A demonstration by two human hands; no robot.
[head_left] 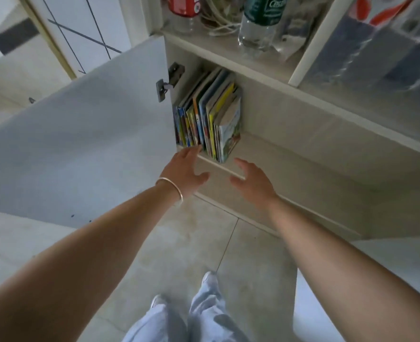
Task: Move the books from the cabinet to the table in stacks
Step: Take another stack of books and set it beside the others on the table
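A row of thin, brightly coloured books (207, 117) stands upright in the lower compartment of an open cabinet (290, 134), packed against its left wall and reaching the front edge of the shelf; the rest of that shelf, out to the right, is bare board. The white cabinet door (80, 134) is swung wide to the left, its metal hinge (170, 81) showing at the top of the opening. On the shelf above stand a bottle with a red label (184, 8) near the left end, a clear bottle with a green label (260, 23) toward the middle, and a tangle of pale cord (216, 23) between them; a clear plastic wrapper lies just beside the green-labelled bottle. The next compartment to the right holds a plastic-wrapped package (381, 38) printed in blue and red.

Both arms reach toward the books. The left hand (188, 169), a thin bangle (170, 190) on its wrist, is spread open, its fingertips at the lower edge of the leftmost books; whether they touch cannot be told. The right hand (252, 180) is likewise open, fingers loosely curved, holding nothing, just in front of the shelf edge below the right end of the row. Pale trousers (199, 317) and light shoes show over the tiled floor (199, 243).
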